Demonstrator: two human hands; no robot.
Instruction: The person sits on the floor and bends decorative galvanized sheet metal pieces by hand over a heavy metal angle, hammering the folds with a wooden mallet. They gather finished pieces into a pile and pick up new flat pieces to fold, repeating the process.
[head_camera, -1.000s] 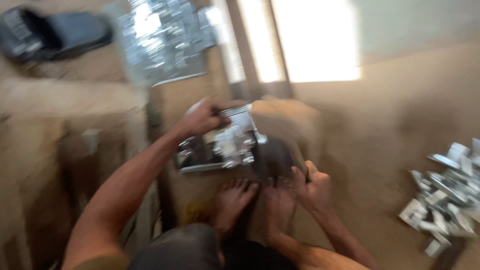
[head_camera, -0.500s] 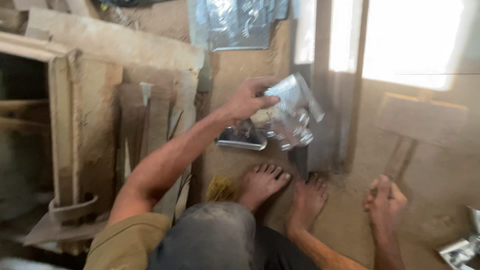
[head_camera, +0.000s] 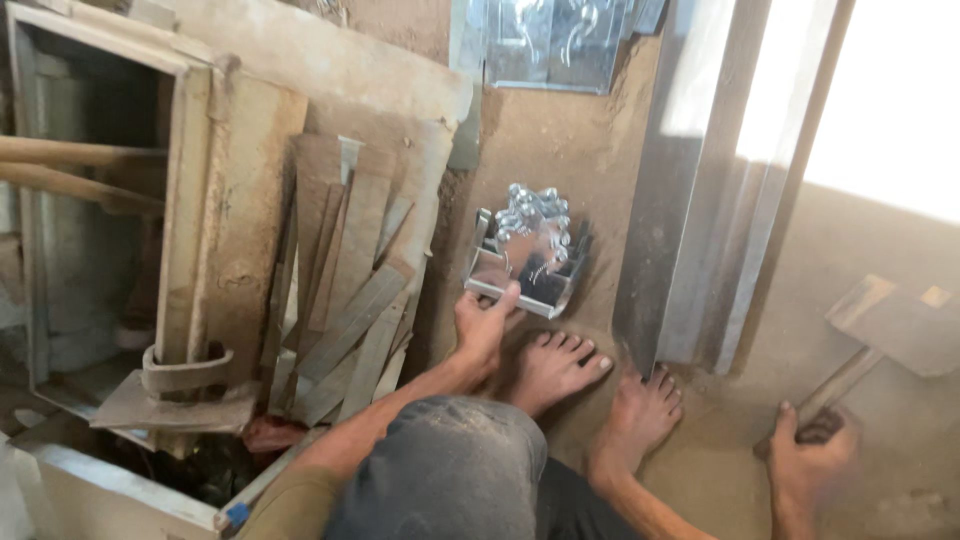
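Note:
A stack of shiny embossed metal plates (head_camera: 527, 252) lies on the dirt floor in front of my bare feet (head_camera: 560, 368). My left hand (head_camera: 484, 322) rests on the stack's near left corner, fingers curled over its edge. My right hand (head_camera: 808, 462) is at the lower right, closed around the wooden handle of a mallet (head_camera: 880, 335) that lies on the ground. Its flat head points away from me.
Several wooden slats (head_camera: 345, 290) lean by a wooden frame (head_camera: 190, 210) on the left. More pressed metal sheets (head_camera: 555, 40) lie at the top. A metal door frame post (head_camera: 700, 200) stands right of the stack, with bright light beyond.
My left hand has lowered the metal plates from the air onto the floor. My right hand has moved right and taken hold of the mallet handle. The view has shifted left.

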